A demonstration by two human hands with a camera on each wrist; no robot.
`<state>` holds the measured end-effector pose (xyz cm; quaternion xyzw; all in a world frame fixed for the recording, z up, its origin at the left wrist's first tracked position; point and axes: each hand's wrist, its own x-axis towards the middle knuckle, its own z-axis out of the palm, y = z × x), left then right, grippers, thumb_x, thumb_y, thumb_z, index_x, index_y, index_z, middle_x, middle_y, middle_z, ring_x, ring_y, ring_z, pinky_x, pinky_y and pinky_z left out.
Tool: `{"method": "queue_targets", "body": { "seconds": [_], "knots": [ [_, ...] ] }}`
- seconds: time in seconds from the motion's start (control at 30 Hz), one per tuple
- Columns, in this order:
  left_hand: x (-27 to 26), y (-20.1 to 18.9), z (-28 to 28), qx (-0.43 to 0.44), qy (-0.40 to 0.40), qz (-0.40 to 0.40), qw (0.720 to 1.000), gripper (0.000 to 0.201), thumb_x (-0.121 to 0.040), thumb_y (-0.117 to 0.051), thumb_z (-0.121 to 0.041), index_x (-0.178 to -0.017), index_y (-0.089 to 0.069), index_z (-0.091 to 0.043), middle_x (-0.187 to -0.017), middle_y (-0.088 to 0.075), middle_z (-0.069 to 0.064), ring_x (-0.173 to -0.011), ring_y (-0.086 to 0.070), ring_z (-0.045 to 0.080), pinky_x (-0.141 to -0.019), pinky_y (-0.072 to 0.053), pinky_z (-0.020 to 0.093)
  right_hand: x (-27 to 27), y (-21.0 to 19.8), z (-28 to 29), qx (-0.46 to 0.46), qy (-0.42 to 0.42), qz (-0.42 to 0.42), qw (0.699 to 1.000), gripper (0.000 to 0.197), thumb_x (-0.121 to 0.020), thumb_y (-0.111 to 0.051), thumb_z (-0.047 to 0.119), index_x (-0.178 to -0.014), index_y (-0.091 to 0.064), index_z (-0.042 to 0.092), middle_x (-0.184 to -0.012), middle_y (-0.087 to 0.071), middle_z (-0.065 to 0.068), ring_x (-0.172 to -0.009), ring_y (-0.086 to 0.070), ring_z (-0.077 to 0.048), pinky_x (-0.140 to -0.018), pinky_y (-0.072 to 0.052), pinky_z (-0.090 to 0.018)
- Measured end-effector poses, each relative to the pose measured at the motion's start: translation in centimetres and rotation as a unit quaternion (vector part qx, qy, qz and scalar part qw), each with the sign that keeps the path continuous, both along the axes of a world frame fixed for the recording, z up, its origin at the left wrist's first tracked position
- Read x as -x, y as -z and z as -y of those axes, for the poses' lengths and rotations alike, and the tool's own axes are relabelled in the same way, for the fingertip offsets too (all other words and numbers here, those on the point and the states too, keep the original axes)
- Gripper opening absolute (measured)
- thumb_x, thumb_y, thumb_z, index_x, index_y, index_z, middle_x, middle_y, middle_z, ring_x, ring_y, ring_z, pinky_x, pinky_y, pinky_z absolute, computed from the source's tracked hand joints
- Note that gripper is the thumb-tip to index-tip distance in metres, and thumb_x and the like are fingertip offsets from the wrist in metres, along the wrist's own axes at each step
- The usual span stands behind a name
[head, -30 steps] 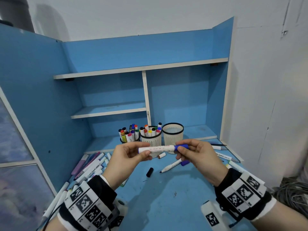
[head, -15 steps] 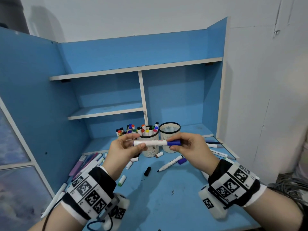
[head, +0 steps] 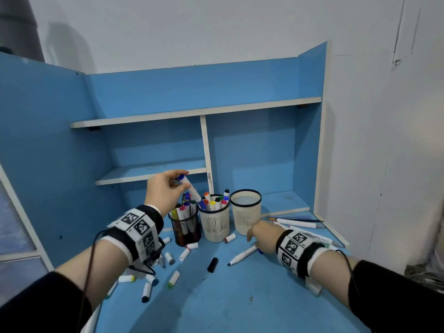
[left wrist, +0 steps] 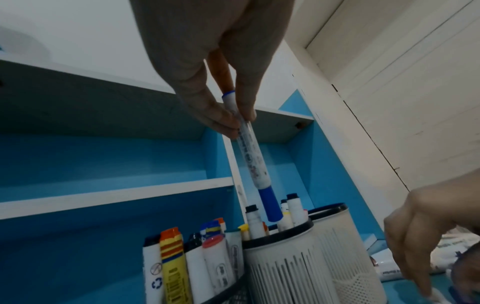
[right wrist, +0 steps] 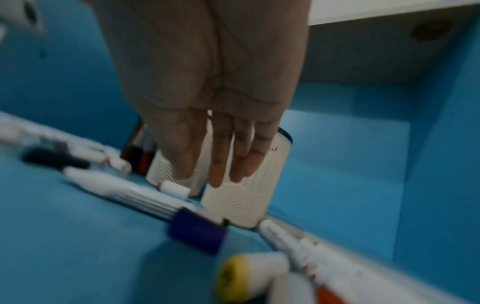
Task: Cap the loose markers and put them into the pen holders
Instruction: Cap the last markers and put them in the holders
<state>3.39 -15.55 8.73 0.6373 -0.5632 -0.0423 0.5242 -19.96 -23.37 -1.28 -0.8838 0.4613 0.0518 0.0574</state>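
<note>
The blue-capped marker (head: 193,192) hangs cap-down, pinched near its upper end by the left hand (head: 165,192), its cap just above the middle white holder (head: 214,224) of 3. Below and right of that pinch, the right hand (head: 262,236) hovers, fingers straight and seemingly empty, over an uncapped marker (head: 241,255) on the desk (head: 228,296).

Head view looks forward and down from above onto the blue desk (head: 240,296) and its shelves. Left wrist view sits low and close, facing up along the left hand (left wrist: 213,61). Right wrist view skims the desktop; all three share the white pen holders (head: 245,212).
</note>
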Motion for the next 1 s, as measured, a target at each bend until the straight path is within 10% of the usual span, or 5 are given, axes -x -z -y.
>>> {"method": "queue_targets", "body": {
  "seconds": [0.13,0.33,0.63,0.77,1.0],
  "knots": [
    [0.3,0.6,2.3,-0.012,0.015,0.016,1.000,0.026,-0.083,-0.069,-0.006,-0.108,-0.069,-0.014,-0.090,-0.067,0.007,-0.074,-0.063,0.014,-0.062,-0.050,0.008,-1.3,-0.1,1.1,0.008,-0.037,-0.093,0.995,0.033,-0.089,-0.060,0.015,-0.121,-0.061,0.022,-0.131,-0.048,-0.009,-0.111,-0.056,-0.030,-0.081,-0.047,-0.034],
    [-0.1,3.1,5.2,-0.101,0.021,0.106,0.989,0.034,-0.088,-0.061,-0.006,-0.120,-0.064,-0.016,-0.115,-0.065,0.006,-0.102,-0.061,0.019,-0.093,-0.045,0.025,-2.5,0.0,1.3,0.014,-0.068,-0.119,0.990,0.031,-0.088,-0.061,0.013,-0.119,-0.061,0.017,-0.125,-0.056,-0.010,-0.111,-0.055,-0.030,-0.082,-0.043,-0.032],
    [-0.3,6.2,6.0,-0.220,0.019,0.331,0.918,0.040,-0.095,-0.049,-0.021,-0.133,-0.051,-0.033,-0.126,-0.058,0.002,-0.115,-0.054,0.024,-0.087,-0.048,0.033,-1.3,-1.9,0.0,0.081,-0.072,0.146,0.983,0.021,-0.090,-0.059,0.017,-0.111,-0.063,0.022,-0.108,-0.051,0.000,-0.101,-0.054,-0.022,-0.083,-0.045,-0.033],
    [0.4,7.2,4.8,-0.155,0.021,0.308,0.938,0.045,-0.091,-0.052,-0.013,-0.134,-0.050,-0.026,-0.127,-0.050,0.000,-0.122,-0.044,0.019,-0.092,-0.045,0.032,0.5,-2.2,-0.5,0.060,-0.016,0.245,0.968,0.019,-0.082,-0.068,0.007,-0.098,-0.070,0.017,-0.095,-0.048,0.005,-0.093,-0.054,-0.016,-0.079,-0.041,-0.018],
    [1.5,10.2,2.2,-0.235,0.104,0.267,0.929,0.027,-0.087,-0.061,-0.018,-0.114,-0.064,-0.018,-0.096,-0.057,-0.005,-0.084,-0.054,0.010,-0.075,-0.044,0.019,3.9,-2.9,-2.4,-0.008,0.108,0.465,0.878,0.030,-0.067,-0.077,-0.003,-0.074,-0.066,0.024,-0.070,-0.058,0.001,-0.060,-0.049,-0.009,-0.054,-0.039,-0.007]
  ]
}}
